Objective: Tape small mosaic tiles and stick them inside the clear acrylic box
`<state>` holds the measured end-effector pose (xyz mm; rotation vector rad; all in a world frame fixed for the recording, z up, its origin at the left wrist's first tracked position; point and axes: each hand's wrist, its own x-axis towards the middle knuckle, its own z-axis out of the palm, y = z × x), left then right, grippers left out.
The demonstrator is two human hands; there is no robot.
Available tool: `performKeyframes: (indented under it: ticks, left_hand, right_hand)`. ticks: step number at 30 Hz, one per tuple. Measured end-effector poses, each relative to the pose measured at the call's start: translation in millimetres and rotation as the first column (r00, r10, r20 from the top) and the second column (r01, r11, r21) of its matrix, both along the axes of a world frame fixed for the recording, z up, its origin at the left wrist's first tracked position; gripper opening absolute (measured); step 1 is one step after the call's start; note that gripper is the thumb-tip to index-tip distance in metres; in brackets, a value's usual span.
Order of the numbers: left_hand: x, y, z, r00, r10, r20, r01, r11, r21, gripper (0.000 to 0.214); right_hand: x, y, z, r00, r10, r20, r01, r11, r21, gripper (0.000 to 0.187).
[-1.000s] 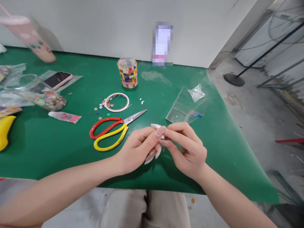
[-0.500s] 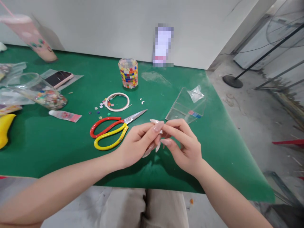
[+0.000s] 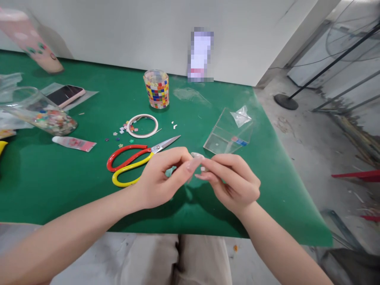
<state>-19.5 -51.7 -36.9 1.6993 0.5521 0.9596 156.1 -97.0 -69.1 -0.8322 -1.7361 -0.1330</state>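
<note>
A tiny, squarish white piece (image 3: 203, 169) sits in my right hand (image 3: 237, 182), grasped between thumb and forefinger above the counter (image 3: 285, 213). My left hand (image 3: 162, 178) meets those fingertips; whether its grip holds anything, I cannot tell. Scissors (image 3: 156, 148) and a clear box (image 3: 218, 132) lie just beyond; rightward, room runs to the counter's slanting edge.

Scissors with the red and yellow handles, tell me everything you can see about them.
The scissors with red and yellow looped handles lie flat on the smooth green tabletop, their pointed, silvery metal blades angled away and to the right. The blades look shut, joined at a pivot. One wide loop is glossy red, the other yellow, with a plastic-looking coating. The left hand hides part of the yellow loop; whether it touches is unclear.
</note>
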Motion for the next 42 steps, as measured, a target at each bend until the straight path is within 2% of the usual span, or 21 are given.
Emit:
performKeyframes:
  ticks: [3, 7, 9, 13, 16, 21, 28, 36, 42]
  left_hand:
    - [-7.2, 4.4, 6.0, 0.994, -0.095, -0.053, 0.100, 0.991, 0.092, 0.022]
    - [-8.8, 8.3, 7.8, 0.973, -0.170, -0.158, 0.197, 0.964, 0.177, 0.015]
    - [-7.2, 8.9, 8.4, 0.961, -0.228, -0.156, 0.251, 0.956, 0.152, 0.015]
    - [-5.4, 7.7, 11.0, 0.942, -0.319, -0.107, 0.320, 0.947, -0.001, 0.013]
    - [-5.6, 6.0, 11.7, 0.944, -0.320, -0.085, 0.316, 0.947, -0.058, 0.014]
    - [-5.8, 4.5, 10.4, 0.955, -0.288, -0.077, 0.283, 0.956, -0.072, 0.016]
    - [-5.5, 4.5, 9.4, 0.949, -0.311, -0.056, 0.305, 0.948, -0.095, 0.015]
    - [-3.6, 2.2, 9.6, 0.953, -0.288, -0.093, 0.281, 0.956, -0.078, 0.018]
    - [-2.7, 1.2, 8.2, 0.949, -0.300, -0.098, 0.295, 0.954, -0.060, 0.020]
  right_hand:
    - [5.4, 0.4, 3.6, 0.998, -0.032, 0.051, 0.029, 0.998, 0.056, 0.027]
    - [5.3, 0.1, 5.7, 0.997, 0.075, 0.024, -0.075, 0.997, 0.019, 0.028]
    - [3.7, -0.3, 5.9, 0.994, 0.106, 0.002, -0.106, 0.994, 0.013, 0.030]
    - [2.3, -1.6, 6.4, 0.994, 0.103, -0.023, -0.103, 0.995, 0.005, 0.033]
    - [2.9, -2.7, 6.4, 0.994, 0.107, -0.028, -0.106, 0.994, 0.012, 0.034]
    - [2.7, -4.1, 4.0, 0.986, 0.166, -0.021, -0.166, 0.986, 0.025, 0.035]
    - [2.1, -4.8, 2.6, 0.976, 0.208, -0.069, -0.209, 0.978, 0.000, 0.039]
    - [2.1, -7.5, 0.0, 0.977, 0.189, -0.098, -0.191, 0.982, -0.009, 0.038]
    - [-0.6, -7.6, -3.4, 0.983, 0.145, -0.112, -0.141, 0.989, 0.040, 0.034]
